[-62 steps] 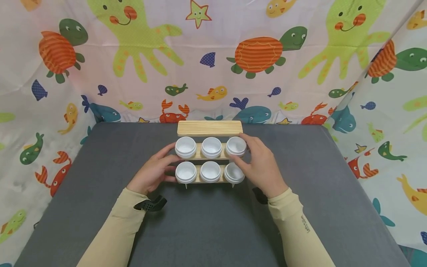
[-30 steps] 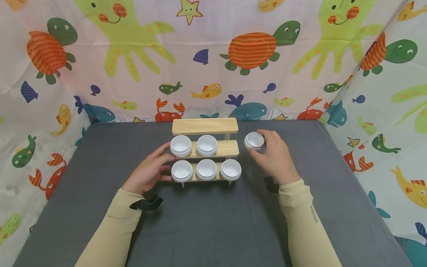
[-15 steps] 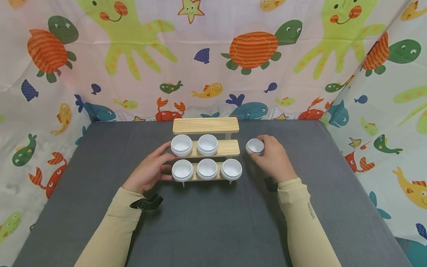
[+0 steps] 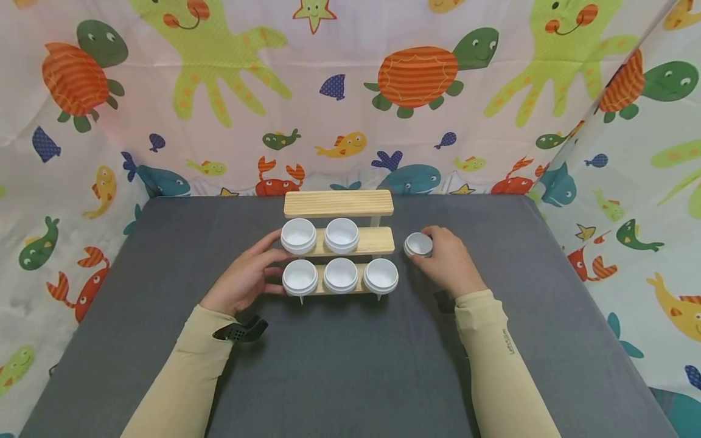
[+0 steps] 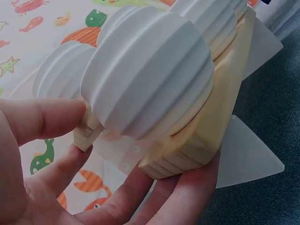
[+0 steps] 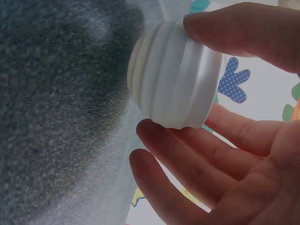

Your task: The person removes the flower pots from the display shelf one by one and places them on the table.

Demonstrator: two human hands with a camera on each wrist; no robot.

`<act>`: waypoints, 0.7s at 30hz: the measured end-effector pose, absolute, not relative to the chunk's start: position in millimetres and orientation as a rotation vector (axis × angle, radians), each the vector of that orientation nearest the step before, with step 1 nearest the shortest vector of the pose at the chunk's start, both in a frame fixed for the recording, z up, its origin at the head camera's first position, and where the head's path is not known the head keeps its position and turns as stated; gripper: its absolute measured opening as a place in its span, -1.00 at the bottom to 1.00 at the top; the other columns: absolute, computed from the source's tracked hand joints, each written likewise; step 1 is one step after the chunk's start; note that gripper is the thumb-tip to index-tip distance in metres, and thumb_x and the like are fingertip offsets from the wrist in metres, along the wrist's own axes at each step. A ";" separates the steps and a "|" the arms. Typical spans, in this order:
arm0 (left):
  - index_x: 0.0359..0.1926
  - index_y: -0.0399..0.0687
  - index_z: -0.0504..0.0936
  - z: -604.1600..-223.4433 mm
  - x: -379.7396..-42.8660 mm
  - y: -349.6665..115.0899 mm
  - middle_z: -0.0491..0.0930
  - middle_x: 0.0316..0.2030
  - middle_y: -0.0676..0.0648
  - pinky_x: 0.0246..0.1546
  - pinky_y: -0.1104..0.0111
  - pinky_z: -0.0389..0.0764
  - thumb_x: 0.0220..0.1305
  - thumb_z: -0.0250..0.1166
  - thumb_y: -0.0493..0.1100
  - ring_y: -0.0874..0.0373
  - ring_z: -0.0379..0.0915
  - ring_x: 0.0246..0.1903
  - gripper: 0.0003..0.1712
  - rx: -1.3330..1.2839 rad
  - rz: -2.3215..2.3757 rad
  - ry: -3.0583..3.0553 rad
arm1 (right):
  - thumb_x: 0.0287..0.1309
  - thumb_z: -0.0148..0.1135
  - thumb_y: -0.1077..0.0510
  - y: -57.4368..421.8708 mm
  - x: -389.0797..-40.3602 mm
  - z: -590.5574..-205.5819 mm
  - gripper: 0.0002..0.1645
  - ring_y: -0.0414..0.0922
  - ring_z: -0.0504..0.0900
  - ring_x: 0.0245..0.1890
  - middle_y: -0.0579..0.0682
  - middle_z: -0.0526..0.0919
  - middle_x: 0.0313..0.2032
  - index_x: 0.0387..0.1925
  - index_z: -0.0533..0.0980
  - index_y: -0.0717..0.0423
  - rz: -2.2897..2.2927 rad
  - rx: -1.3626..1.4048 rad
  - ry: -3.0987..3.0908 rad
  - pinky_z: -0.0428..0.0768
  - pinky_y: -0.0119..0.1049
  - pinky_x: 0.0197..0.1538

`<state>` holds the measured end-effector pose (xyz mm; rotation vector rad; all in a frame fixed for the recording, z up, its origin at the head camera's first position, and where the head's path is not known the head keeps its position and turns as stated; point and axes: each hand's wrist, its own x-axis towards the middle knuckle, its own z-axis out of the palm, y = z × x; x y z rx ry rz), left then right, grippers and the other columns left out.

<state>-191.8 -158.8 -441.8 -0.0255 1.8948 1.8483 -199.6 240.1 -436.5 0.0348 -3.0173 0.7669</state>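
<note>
A three-tier wooden rack (image 4: 378, 241) stands near the back of the table, its top shelf bare. Two white ribbed cups (image 4: 342, 236) sit on its middle shelf, and three more (image 4: 341, 275) line the lowest one. My left hand (image 4: 241, 278) grips the rack's left end; in the left wrist view, thumb and a finger pinch one shelf end while other fingers touch the lower shelf (image 5: 187, 157) from beneath. Right of the rack, my right hand (image 4: 450, 260) pinches another white ribbed cup (image 6: 176, 77) between thumb and fingers, mouth up, at or just over the cloth.
Dark grey cloth (image 4: 339, 365) covers the table. A curtain (image 4: 306, 91) printed with sea animals hangs behind it and along both sides. Clear pointed supports (image 5: 251, 157) stick out from the rack.
My right hand has taken the right-hand cup off the middle shelf, moved it right and lowered it beside the rack. My left hand has kept its grip on the rack.
</note>
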 end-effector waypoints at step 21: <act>0.70 0.46 0.14 -445.1 -192.4 -159.1 0.43 0.45 -0.22 -0.09 0.07 0.81 0.58 0.23 0.05 -0.10 0.64 0.15 -0.20 0.003 1.865 1.893 | 0.24 0.45 0.04 245.8 -203.6 -442.8 -0.29 0.23 0.68 0.11 0.34 0.68 0.17 0.31 0.52 0.35 0.778 0.025 -3.058 0.65 0.22 0.20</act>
